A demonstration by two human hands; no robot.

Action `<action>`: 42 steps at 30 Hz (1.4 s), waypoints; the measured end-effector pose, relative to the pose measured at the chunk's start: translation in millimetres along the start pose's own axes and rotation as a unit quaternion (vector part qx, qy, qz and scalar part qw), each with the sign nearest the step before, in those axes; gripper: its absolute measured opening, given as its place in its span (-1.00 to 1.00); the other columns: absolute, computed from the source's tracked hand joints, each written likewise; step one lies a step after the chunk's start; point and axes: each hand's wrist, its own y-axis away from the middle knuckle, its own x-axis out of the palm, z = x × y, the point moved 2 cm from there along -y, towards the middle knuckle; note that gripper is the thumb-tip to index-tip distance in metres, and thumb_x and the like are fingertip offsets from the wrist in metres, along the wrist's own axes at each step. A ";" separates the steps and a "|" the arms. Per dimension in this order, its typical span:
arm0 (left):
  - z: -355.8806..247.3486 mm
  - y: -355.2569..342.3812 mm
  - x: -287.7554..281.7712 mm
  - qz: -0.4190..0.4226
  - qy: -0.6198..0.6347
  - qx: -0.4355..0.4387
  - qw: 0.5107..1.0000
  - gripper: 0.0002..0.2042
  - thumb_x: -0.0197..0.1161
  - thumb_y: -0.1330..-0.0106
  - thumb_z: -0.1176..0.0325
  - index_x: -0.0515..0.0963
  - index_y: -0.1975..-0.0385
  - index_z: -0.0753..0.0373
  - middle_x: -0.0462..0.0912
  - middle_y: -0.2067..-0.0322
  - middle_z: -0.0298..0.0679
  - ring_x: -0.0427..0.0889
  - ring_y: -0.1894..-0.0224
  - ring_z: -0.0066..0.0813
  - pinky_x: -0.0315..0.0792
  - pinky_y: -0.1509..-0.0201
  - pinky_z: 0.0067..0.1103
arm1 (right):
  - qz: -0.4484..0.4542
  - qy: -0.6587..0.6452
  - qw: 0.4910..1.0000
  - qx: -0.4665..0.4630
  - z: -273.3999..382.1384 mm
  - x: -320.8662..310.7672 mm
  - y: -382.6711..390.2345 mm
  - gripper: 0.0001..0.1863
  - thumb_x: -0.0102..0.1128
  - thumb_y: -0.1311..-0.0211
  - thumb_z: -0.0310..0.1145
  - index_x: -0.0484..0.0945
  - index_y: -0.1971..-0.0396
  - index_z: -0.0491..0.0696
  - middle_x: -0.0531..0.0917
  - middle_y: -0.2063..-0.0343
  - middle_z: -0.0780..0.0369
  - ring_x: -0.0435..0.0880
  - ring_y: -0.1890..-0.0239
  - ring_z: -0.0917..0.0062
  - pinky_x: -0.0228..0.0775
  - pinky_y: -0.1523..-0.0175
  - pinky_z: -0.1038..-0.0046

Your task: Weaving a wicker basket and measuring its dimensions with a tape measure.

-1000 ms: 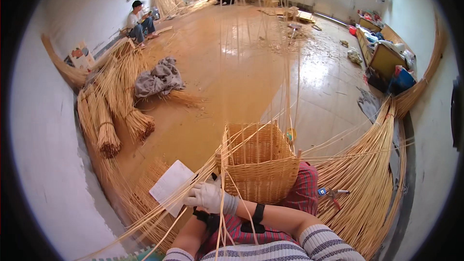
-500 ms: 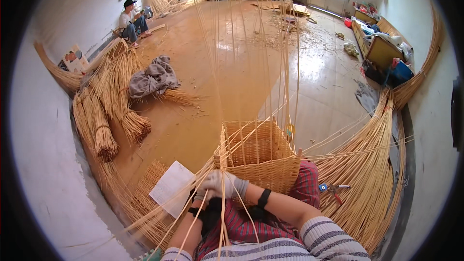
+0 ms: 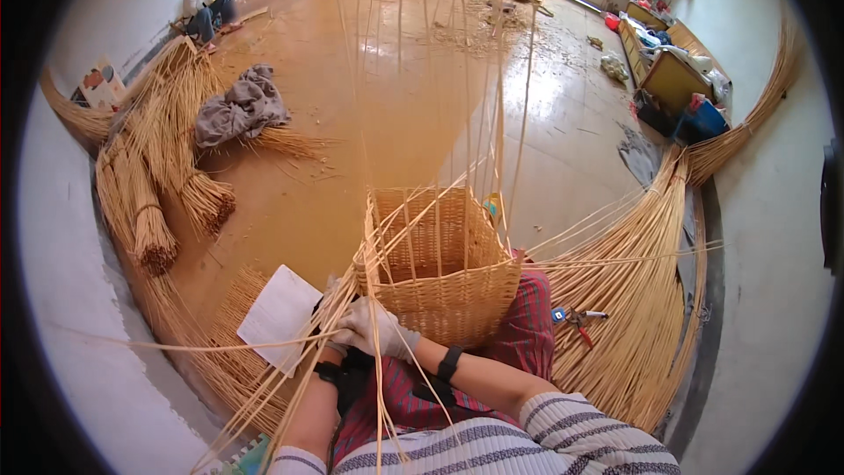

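A square woven wicker basket sits tilted on my lap, its mouth facing up and away from me. Long pale wicker rods rise from its walls, and more fan out from its near left corner. My right hand, in a whitish work glove, is closed round rods at that corner. Just left of it is my left hand, also gloved. Loose rods and my right hand cover most of it, so its fingers do not show. Several strands trail down over my lap and leftward past my left forearm.
Long rods lie spread at my right, with red-handled pliers and a blue tape measure on them. Tied bundles and a grey cloth lie left. A white board rests beside me. Another person sits far left.
The view has shifted, so the room and basket appear farther left and higher. The strands left of my hands have swung, one now arching out to the left. Both hands stay at the basket's corner.
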 end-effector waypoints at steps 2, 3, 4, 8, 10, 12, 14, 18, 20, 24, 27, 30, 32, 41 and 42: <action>-5.0 -1.6 -3.5 -0.004 0.001 0.001 1.000 -0.66 0.09 -0.50 0.31 0.60 -0.18 0.23 0.75 0.02 -0.04 0.72 -0.02 -0.10 0.57 -0.11 -0.32 | 0.004 0.040 0.999 -0.009 15.2 -3.4 -0.5 -0.70 0.26 -0.26 -0.16 0.74 0.13 0.00 0.72 0.23 0.06 0.68 0.09 0.09 0.51 -0.01 0.10; -9.4 -3.2 -6.9 -0.007 -0.002 0.004 1.000 -0.65 0.09 -0.50 0.32 0.60 -0.19 0.23 0.75 0.02 -0.03 0.73 -0.02 -0.10 0.57 -0.12 -0.32 | -0.003 0.056 0.998 -0.018 23.6 -9.7 -1.4 -0.71 0.27 -0.25 -0.15 0.74 0.16 0.01 0.71 0.25 0.08 0.68 0.10 0.11 0.51 0.00 0.11; -14.0 -2.1 -11.8 -0.009 0.002 0.004 1.000 -0.65 0.09 -0.50 0.32 0.60 -0.19 0.23 0.75 0.02 -0.03 0.73 -0.02 -0.09 0.57 -0.12 -0.31 | 0.000 0.078 0.997 -0.004 32.7 -15.0 -3.3 -0.73 0.29 -0.23 -0.15 0.74 0.19 0.02 0.71 0.26 0.09 0.69 0.12 0.12 0.50 0.02 0.11; -29.9 19.6 -37.8 0.011 0.081 -0.033 0.996 -0.64 0.09 -0.50 0.32 0.60 -0.21 0.23 0.75 0.01 -0.01 0.73 -0.03 -0.08 0.57 -0.12 -0.31 | 0.063 0.027 0.974 -0.217 95.1 -25.9 34.9 -0.66 0.34 -0.14 -0.03 0.53 0.45 -0.01 0.58 0.47 0.19 0.62 0.28 0.18 0.45 0.10 0.17; -37.6 33.6 -53.3 0.054 0.183 -0.053 0.980 -0.55 0.11 -0.51 0.33 0.45 -0.34 0.35 0.67 -0.14 0.05 0.63 -0.21 -0.22 0.43 -0.36 -0.44 | 0.163 0.044 0.968 -0.188 111.1 -27.2 51.2 -0.63 0.29 -0.22 0.01 0.54 0.48 -0.02 0.59 0.49 0.15 0.62 0.28 0.17 0.46 0.09 0.16; -52.8 40.8 -64.9 0.087 0.226 -0.017 0.970 -0.45 0.15 -0.44 0.48 0.31 -0.44 0.37 0.49 -0.34 0.06 0.48 -0.40 -0.22 0.31 -0.46 -0.47 | 0.116 0.055 0.978 -0.164 117.2 -31.9 60.6 -0.63 0.26 -0.25 0.00 0.54 0.49 -0.02 0.60 0.50 0.13 0.63 0.29 0.16 0.47 0.11 0.16; -74.8 40.4 -71.3 0.043 0.285 -0.019 0.957 -0.36 0.15 -0.38 0.59 0.22 -0.49 0.34 0.39 -0.41 0.05 0.41 -0.44 -0.21 0.27 -0.50 -0.46 | 0.101 0.065 0.982 -0.148 115.5 -35.4 66.0 -0.62 0.25 -0.28 -0.01 0.55 0.49 -0.04 0.60 0.51 0.12 0.63 0.29 0.15 0.48 0.12 0.15; -123.1 33.4 -87.8 0.099 0.308 0.040 0.945 -0.19 0.16 -0.29 0.73 0.02 -0.57 0.31 0.11 -0.55 0.02 0.22 -0.54 -0.22 0.15 -0.57 -0.47 | 0.119 0.077 0.986 -0.085 112.5 -39.4 69.0 -0.65 0.29 -0.23 -0.07 0.61 0.49 -0.08 0.64 0.50 0.08 0.67 0.29 0.10 0.53 0.11 0.13; -135.9 27.3 -89.6 0.080 0.171 0.021 0.982 -0.40 0.30 -0.31 0.51 0.31 -0.37 0.25 0.44 -0.17 0.02 0.49 -0.19 -0.19 0.38 -0.24 -0.45 | 0.119 0.102 0.985 -0.068 115.2 -45.6 73.3 -0.70 0.28 -0.20 -0.14 0.67 0.50 -0.08 0.69 0.51 0.06 0.72 0.30 0.09 0.56 0.05 0.16; -114.4 3.6 -84.3 -0.077 0.043 -0.003 0.996 -0.63 0.28 -0.47 -0.01 0.69 0.29 0.23 0.64 0.58 -0.12 0.64 0.55 -0.23 0.53 0.37 -0.38 | 0.100 0.008 0.994 -0.052 93.7 -74.5 83.4 -0.78 0.27 -0.20 -0.16 0.67 0.48 0.01 0.68 0.51 0.08 0.71 0.32 0.12 0.54 0.20 0.14; -64.7 12.9 -72.3 -0.070 0.419 -0.117 0.898 -0.51 0.09 -0.58 -0.07 0.64 0.32 0.29 0.54 0.61 -0.36 0.53 0.62 -0.60 0.49 0.50 -0.56 | -0.197 0.044 0.977 0.067 17.7 -128.3 92.2 -0.76 0.02 -0.41 -0.28 0.57 0.47 0.01 0.57 0.55 0.22 0.63 0.41 0.32 0.53 0.15 0.26; -47.2 47.2 -46.3 -0.116 0.412 -0.003 0.904 -0.56 0.11 -0.60 0.04 0.55 -0.05 0.38 0.42 0.60 -0.46 0.44 0.62 -0.68 0.51 0.43 -0.62 | -0.364 -0.508 0.764 0.162 -49.9 -124.5 96.9 -0.44 -0.14 -0.63 0.12 0.46 0.42 -0.05 0.28 0.66 0.39 0.26 0.63 0.62 0.54 0.19 0.30; -45.6 63.0 -16.2 -0.155 0.411 -0.052 0.897 -0.51 -0.03 -0.63 -0.05 0.52 -0.02 0.36 0.44 0.65 -0.44 0.46 0.62 -0.64 0.52 0.44 -0.60 | -0.331 -0.449 0.813 0.168 -67.1 -126.2 103.0 -0.46 -0.03 -0.59 0.12 0.52 0.38 -0.08 0.21 0.70 0.44 0.17 0.66 0.68 0.59 0.09 0.33; -12.7 -4.5 46.7 -0.030 0.068 0.001 0.997 -0.33 0.43 -0.32 -0.04 0.46 -0.26 0.32 0.62 -0.05 0.03 0.64 0.00 0.00 0.52 -0.15 -0.24 | -0.359 -0.020 0.893 0.271 -42.3 -139.3 120.8 -0.88 0.31 -0.38 -0.47 0.70 0.14 -0.09 0.76 0.28 0.16 0.76 0.19 0.49 0.58 0.04 0.46; -7.1 -14.1 46.3 0.019 0.194 -0.055 0.979 -0.31 0.43 -0.31 -0.07 0.46 -0.26 0.32 0.61 -0.08 0.05 0.63 -0.05 0.01 0.52 -0.17 -0.26 | -0.388 -0.027 0.880 0.273 -45.1 -135.8 119.5 -0.88 0.31 -0.38 -0.47 0.70 0.14 -0.09 0.76 0.29 0.16 0.76 0.20 0.47 0.58 0.04 0.45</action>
